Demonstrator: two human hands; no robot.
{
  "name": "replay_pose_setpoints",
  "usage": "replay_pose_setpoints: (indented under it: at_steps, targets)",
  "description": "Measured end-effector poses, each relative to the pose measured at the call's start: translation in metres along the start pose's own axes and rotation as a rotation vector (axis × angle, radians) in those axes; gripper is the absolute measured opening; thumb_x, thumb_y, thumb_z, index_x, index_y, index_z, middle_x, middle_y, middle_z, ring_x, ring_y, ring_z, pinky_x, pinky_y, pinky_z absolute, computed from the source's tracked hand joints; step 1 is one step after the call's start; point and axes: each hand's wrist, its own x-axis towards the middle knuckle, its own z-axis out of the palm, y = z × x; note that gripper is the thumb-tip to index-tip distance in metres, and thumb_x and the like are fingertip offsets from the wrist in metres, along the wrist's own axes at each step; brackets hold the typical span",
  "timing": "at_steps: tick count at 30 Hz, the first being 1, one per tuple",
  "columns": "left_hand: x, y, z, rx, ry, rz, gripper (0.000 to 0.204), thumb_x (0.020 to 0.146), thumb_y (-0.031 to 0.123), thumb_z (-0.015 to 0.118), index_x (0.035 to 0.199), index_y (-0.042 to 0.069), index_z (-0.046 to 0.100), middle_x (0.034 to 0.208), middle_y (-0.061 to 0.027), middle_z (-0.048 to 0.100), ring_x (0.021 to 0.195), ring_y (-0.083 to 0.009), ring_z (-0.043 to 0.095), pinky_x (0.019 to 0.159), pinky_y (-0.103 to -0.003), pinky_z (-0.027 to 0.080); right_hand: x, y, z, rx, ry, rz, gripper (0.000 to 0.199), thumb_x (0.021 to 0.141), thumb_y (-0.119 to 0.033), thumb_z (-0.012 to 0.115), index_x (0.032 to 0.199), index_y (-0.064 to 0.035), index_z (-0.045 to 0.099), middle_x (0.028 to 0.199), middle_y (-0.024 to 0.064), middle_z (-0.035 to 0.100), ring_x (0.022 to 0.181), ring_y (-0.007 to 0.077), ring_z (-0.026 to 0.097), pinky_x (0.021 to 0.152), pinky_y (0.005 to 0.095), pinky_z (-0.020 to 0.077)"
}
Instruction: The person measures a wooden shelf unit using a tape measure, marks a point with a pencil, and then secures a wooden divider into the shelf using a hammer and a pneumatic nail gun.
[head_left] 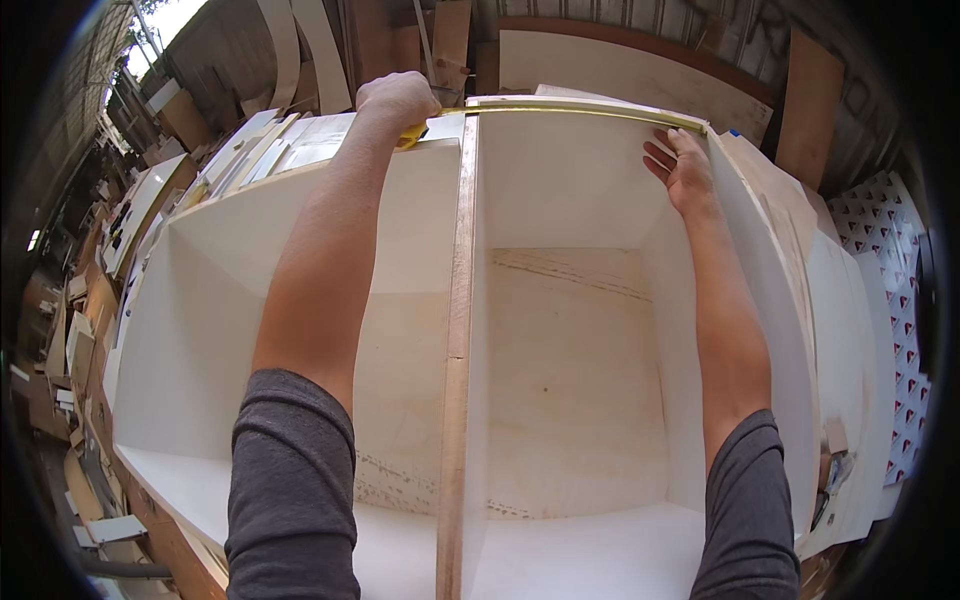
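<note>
Tape measure, head cam: ran along far edge of cabinet to far R corner. My L hand gripped its case; R hand, fingers apart, was at tape's end, pinch unclear. I judged taut, straight tape best.

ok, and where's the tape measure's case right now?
In the head view, the yellow tape case is near the top, left of centre, in the left hand, just left of the wood-edged middle divider.
</note>
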Motion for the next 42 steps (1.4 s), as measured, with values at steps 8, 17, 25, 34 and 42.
replay_pose_setpoints:
  at_steps: [8, 17, 25, 34, 42]
  targets:
    - [-0.004, 0.014, 0.001, 0.180, 0.085, -0.003, 0.026, 0.090, 0.034, 0.060, 0.103, 0.016, 0.074, 0.104, -0.0057, 0.072, 0.097, -0.0218, 0.069, 0.083, -0.039, 0.053, -0.003, 0.004, 0.002, -0.002, -0.029, -0.023, 0.049, 0.097, -0.019, 0.051, 0.141, -0.0050, 0.036, 0.128, 0.0127, 0.048, 0.110, 0.0285, 0.057, 0.091, 0.0430, 0.0517]
    - [-0.006, 0.017, 0.004, 0.213, 0.184, 0.070, 0.021, 0.092, 0.022, 0.057, 0.103, 0.017, 0.074, 0.105, -0.0055, 0.072, 0.102, -0.0223, 0.067, 0.087, -0.039, 0.052, 0.000, 0.002, 0.005, 0.020, 0.125, -0.100, 0.053, 0.098, -0.015, 0.051, 0.144, -0.0055, 0.027, 0.124, 0.0139, 0.051, 0.103, 0.0264, 0.063, 0.088, 0.0381, 0.0556]
    - [-0.001, 0.011, 0.005, 0.181, 0.155, 0.055, 0.026, 0.093, 0.036, 0.058, 0.103, 0.018, 0.074, 0.102, -0.0052, 0.072, 0.103, -0.0227, 0.067, 0.088, -0.040, 0.052, 0.015, 0.000, 0.000, -0.146, 0.038, -0.160, 0.042, 0.096, -0.004, 0.046, 0.138, 0.0025, 0.040, 0.127, 0.0144, 0.050, 0.105, 0.0258, 0.062, 0.086, 0.0372, 0.0560]
    - [-0.004, 0.026, 0.004, 0.203, 0.151, 0.026, 0.036, 0.092, 0.046, 0.057, 0.101, 0.016, 0.074, 0.099, -0.0068, 0.073, 0.097, -0.0219, 0.069, 0.084, -0.039, 0.053, 0.020, 0.005, -0.014, -0.118, 0.017, -0.256, 0.031, 0.096, -0.003, 0.050, 0.125, 0.0060, 0.054, 0.119, 0.0123, 0.058, 0.103, 0.0209, 0.063, 0.090, 0.0323, 0.0545]
    - [-0.005, 0.017, -0.001, 0.185, 0.110, 0.017, 0.038, 0.091, 0.047, 0.057, 0.094, 0.015, 0.076, 0.092, -0.0087, 0.073, 0.093, -0.0228, 0.070, 0.084, -0.041, 0.054, 0.016, 0.016, 0.008, -0.195, 0.060, -0.256, 0.032, 0.095, -0.006, 0.052, 0.125, 0.0054, 0.056, 0.114, 0.0123, 0.061, 0.100, 0.0187, 0.063, 0.092, 0.0286, 0.0532]
